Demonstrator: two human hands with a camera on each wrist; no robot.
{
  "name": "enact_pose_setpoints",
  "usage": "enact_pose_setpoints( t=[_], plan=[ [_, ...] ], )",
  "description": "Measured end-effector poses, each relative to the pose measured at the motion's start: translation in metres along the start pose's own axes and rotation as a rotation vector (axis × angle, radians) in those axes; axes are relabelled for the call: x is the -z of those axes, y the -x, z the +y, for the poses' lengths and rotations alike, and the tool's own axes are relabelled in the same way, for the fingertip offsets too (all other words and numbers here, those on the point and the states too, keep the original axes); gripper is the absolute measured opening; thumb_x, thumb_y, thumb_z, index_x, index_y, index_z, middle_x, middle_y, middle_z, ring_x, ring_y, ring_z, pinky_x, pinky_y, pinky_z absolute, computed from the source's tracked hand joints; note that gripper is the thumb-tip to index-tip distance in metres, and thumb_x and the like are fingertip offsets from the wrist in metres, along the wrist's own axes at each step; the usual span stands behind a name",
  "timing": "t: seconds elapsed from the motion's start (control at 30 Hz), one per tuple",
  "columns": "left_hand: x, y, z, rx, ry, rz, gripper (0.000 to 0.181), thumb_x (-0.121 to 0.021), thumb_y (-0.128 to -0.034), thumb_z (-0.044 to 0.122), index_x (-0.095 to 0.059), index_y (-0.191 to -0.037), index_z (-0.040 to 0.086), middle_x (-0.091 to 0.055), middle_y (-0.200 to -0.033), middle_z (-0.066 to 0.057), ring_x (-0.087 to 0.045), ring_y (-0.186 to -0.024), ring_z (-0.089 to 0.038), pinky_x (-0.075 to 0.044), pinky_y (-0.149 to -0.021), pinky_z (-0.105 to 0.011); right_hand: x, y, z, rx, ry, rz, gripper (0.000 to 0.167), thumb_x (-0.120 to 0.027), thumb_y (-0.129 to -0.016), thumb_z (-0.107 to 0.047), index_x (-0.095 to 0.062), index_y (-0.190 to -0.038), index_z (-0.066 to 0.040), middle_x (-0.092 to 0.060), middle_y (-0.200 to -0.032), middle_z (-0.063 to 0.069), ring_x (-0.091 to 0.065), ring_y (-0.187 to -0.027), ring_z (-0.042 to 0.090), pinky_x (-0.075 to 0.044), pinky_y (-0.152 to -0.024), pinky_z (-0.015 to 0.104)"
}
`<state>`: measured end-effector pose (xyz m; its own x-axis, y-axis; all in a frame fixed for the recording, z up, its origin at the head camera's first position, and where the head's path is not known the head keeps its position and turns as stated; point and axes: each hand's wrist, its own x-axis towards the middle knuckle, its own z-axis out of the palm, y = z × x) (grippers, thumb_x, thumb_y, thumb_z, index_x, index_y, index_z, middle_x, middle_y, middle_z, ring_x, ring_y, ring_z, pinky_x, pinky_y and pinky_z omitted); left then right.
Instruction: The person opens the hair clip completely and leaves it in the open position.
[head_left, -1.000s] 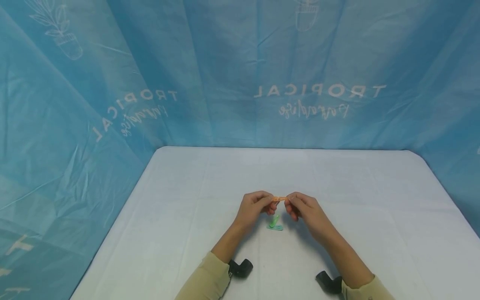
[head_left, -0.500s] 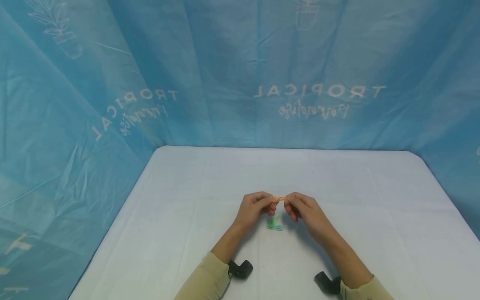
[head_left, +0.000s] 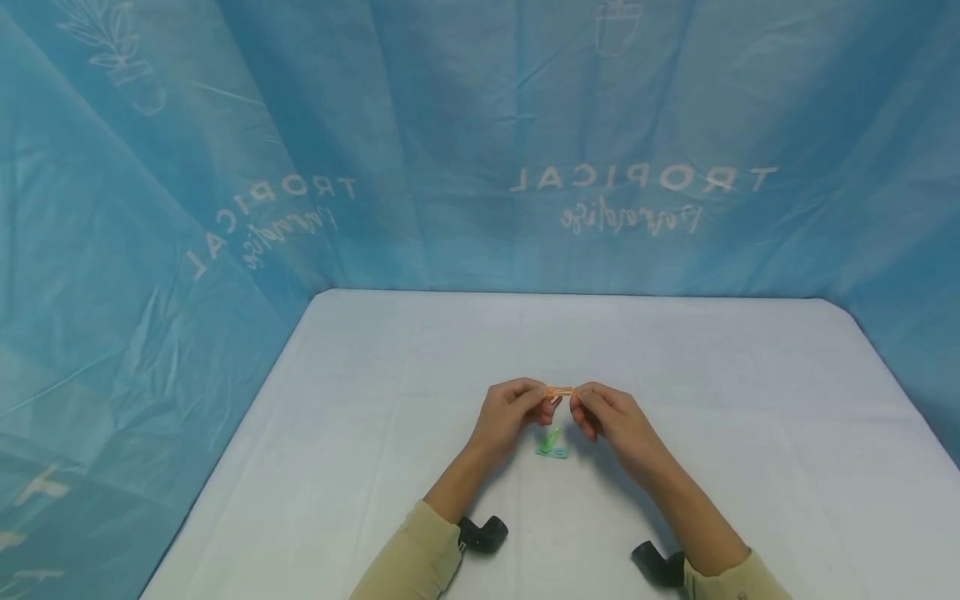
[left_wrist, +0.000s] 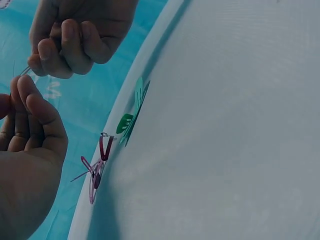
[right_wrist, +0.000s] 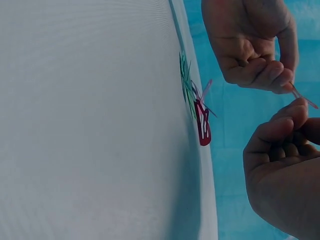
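L hand [head_left: 512, 408] & R hand [head_left: 609, 410] both pinch w/ thumb & fingertips, other fingers curled in, one at each end of the orange hair clip [head_left: 560, 392], which is up off the table [head_left: 405, 367] betw. them. Clip's prob. v. light, thin & springy: stiff-ish, bendable, maybe a bit slick. Best hold = the ends, lightly; don't over-bend. On table nearby: green clips [head_left: 550, 442], w/ red clip [right_wrist: 203, 122] beside.
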<state>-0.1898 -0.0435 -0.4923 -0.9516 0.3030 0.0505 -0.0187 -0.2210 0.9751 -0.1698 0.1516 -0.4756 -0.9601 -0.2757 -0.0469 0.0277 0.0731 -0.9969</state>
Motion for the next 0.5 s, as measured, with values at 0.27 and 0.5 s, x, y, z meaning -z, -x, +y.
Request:
enact_pose_setpoints(
  t=[0.27, 0.5],
  plan=[
    [0.0006, -0.0014, 0.0010, -0.044, -0.100, 0.041, 0.024, -0.059, -0.0995, 0.008, -0.065, -0.101, -0.016, -0.065, -0.074, -0.002, -0.063, -0.065, -0.010, -0.054, -0.065, -0.022, 0.0020, -0.0001, 0.0006, -0.029, 0.044, 0.036, 0.037, -0.044, -0.108, -0.025, -0.058, -0.109, 0.010, -0.055, -0.082, 0.011, -0.049, -0.063, 0.016, -0.047, -0.062, 0.029],
    [0.0043, -0.0011, 0.0020, -0.053, -0.227, 0.088, 0.022, -0.060, -0.0997, 0.012, -0.070, -0.099, -0.008, -0.067, -0.079, -0.021, -0.062, -0.064, -0.010, -0.054, -0.064, -0.021, 0.0033, -0.0024, -0.0001, -0.044, 0.074, 0.076, 0.038, -0.048, -0.107, -0.030, -0.058, -0.115, 0.006, -0.055, -0.082, 0.012, -0.051, -0.064, 0.020, -0.048, -0.062, 0.029]
  ],
)
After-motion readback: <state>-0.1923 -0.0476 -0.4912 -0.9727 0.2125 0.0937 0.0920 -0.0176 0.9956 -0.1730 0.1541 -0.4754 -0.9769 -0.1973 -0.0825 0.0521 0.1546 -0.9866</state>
